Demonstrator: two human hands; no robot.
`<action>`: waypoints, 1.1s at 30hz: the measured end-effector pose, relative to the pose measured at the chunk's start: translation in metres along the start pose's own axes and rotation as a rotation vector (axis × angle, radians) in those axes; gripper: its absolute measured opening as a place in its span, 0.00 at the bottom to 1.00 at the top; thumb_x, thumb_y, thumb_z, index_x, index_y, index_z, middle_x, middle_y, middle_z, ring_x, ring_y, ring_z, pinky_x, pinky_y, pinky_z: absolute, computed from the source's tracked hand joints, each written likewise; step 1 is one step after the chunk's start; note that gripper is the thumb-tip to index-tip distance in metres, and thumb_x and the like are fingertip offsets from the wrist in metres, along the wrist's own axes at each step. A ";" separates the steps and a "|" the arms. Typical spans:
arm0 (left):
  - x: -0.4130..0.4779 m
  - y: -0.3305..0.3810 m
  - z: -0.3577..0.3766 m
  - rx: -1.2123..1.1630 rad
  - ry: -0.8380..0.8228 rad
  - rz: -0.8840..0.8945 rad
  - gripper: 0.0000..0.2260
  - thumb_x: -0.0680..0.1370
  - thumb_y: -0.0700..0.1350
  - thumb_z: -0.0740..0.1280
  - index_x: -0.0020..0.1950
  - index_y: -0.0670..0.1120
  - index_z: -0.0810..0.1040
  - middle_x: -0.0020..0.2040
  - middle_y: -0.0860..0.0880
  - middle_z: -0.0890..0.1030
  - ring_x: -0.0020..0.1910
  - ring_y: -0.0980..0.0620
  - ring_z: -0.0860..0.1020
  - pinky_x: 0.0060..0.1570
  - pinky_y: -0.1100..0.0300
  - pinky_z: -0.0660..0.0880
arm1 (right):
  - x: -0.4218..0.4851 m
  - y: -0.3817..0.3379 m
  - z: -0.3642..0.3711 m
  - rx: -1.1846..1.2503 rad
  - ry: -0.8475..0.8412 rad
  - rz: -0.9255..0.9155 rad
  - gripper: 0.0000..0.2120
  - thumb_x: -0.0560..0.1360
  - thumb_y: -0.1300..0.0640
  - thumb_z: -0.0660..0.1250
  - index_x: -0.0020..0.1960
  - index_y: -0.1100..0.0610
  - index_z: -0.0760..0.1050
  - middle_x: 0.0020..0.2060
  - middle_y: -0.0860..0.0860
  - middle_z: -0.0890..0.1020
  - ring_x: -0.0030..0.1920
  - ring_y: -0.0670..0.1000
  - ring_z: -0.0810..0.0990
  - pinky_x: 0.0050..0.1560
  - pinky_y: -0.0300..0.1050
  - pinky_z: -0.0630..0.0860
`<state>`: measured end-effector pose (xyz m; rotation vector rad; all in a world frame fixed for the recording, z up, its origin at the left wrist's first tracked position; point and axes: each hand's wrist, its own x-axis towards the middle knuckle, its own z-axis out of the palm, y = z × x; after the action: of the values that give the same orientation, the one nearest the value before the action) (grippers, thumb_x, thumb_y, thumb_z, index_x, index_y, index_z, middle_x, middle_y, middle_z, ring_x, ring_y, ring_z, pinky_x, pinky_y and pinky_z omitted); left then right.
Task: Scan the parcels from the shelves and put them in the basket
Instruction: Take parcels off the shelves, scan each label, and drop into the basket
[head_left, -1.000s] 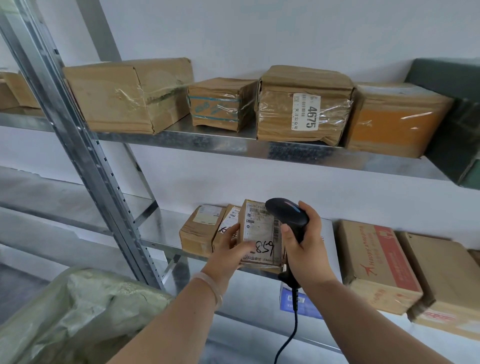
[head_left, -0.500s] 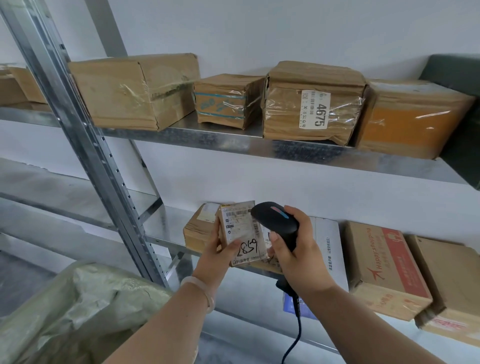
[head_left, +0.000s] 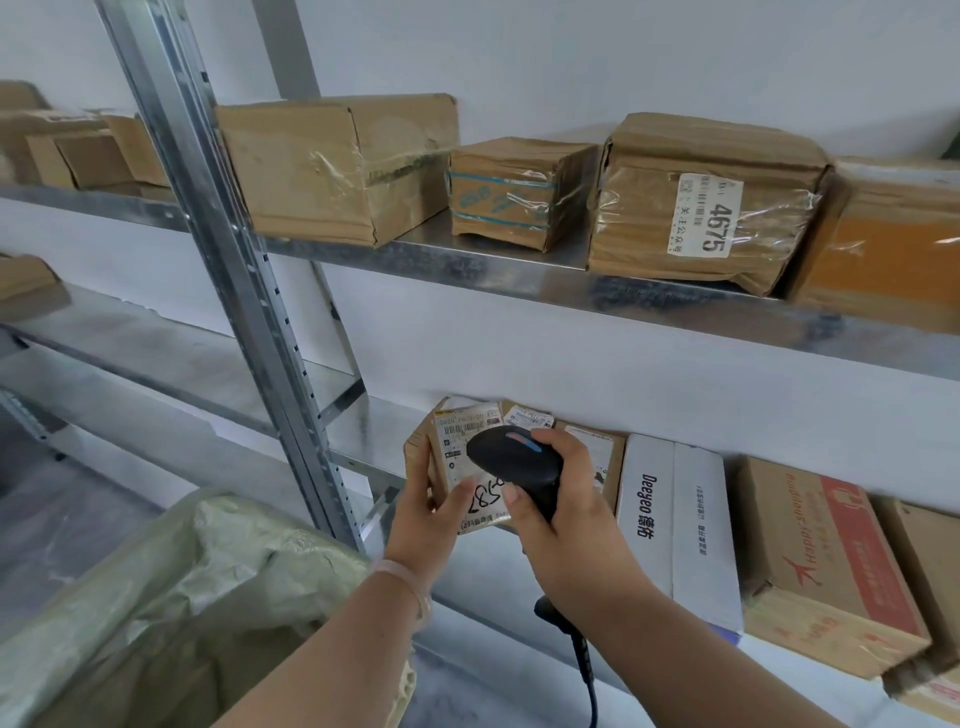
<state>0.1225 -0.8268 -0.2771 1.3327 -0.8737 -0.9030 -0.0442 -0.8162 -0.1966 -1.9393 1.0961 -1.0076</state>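
While L hand clamps small parcel by its edges, centre frame before lower shelf, R hand grips scanner over label. Prob light, stiff card; tape maybe slick, so hold edges.

the scanner blocked mid-label on the parcel, and the orange box at 3 o'clock got cropped

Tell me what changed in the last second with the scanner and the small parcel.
The right hand moved the scanner leftward; its head now covers part of the label on the small parcel. The left hand still holds that parcel, and nothing was let go. The upper-shelf parcels stayed put.
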 end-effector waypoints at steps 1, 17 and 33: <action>-0.001 -0.001 -0.003 0.011 0.007 0.003 0.30 0.80 0.40 0.68 0.78 0.59 0.61 0.63 0.49 0.81 0.59 0.52 0.81 0.51 0.60 0.80 | 0.000 -0.001 0.001 -0.005 -0.011 0.004 0.20 0.78 0.53 0.64 0.66 0.42 0.60 0.45 0.40 0.78 0.37 0.39 0.77 0.38 0.29 0.72; -0.035 -0.010 -0.076 -0.012 0.198 -0.066 0.32 0.79 0.40 0.68 0.78 0.59 0.59 0.64 0.51 0.80 0.54 0.60 0.82 0.53 0.62 0.80 | 0.001 -0.020 0.060 0.059 -0.208 -0.023 0.21 0.78 0.52 0.65 0.67 0.41 0.60 0.50 0.44 0.78 0.44 0.45 0.81 0.40 0.34 0.76; -0.174 -0.076 -0.276 0.034 0.732 -0.465 0.37 0.74 0.54 0.73 0.79 0.55 0.59 0.65 0.51 0.78 0.58 0.53 0.80 0.61 0.51 0.78 | -0.040 -0.055 0.272 0.048 -0.744 -0.041 0.23 0.77 0.53 0.66 0.62 0.35 0.58 0.53 0.44 0.78 0.45 0.47 0.84 0.47 0.52 0.82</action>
<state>0.3007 -0.5576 -0.3676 1.7639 -0.0087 -0.6545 0.1973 -0.7088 -0.2893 -2.0377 0.5962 -0.2589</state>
